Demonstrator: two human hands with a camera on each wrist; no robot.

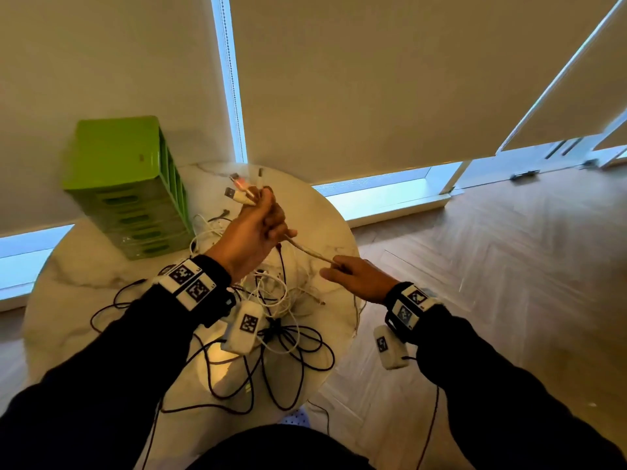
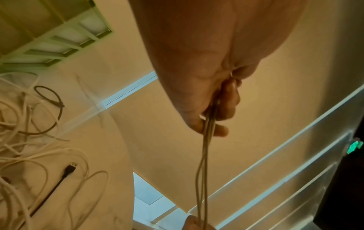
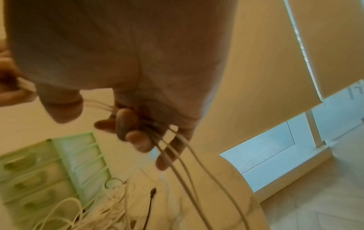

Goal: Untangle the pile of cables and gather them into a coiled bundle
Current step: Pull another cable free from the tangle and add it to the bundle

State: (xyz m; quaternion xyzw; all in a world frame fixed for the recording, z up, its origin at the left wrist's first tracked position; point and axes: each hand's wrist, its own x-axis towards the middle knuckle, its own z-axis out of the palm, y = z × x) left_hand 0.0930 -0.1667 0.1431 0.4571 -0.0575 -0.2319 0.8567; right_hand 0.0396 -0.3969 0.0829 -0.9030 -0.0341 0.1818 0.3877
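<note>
Table (image 1: 84,266): round, marble-topped, and it carries everything below. Its right edge lies close under the hands, so a slack loop could slide off there.
Crate (image 1: 125,184): green, slotted, at the far left of the table, just beside the pile. A cable dragged past its foot could catch on it.
Pile (image 1: 271,320): white and black cables, tangled, spread from the table's centre to its near edge, with black loops nearest the person. The lifted strands appear to run back into this knot, so a hard pull would probably tighten it instead of freeing a cable.
Left hand (image 1: 252,232): raised over the middle of the table, fingers closed round several white cables just below their plugs.
Right hand (image 1: 359,276): lower and to the right, near the table's edge, fingers curled round the same white strands, which fan out below the fist in the right wrist view.
Span (image 1: 308,251): the taut run of white cables between the two hands. Uneven tension could pull one strand out of either fist.
Plugs (image 1: 239,191): USB ends jutting past the left fist, pointing far-left. A loose hold would likely let them drop back into the pile.
</note>
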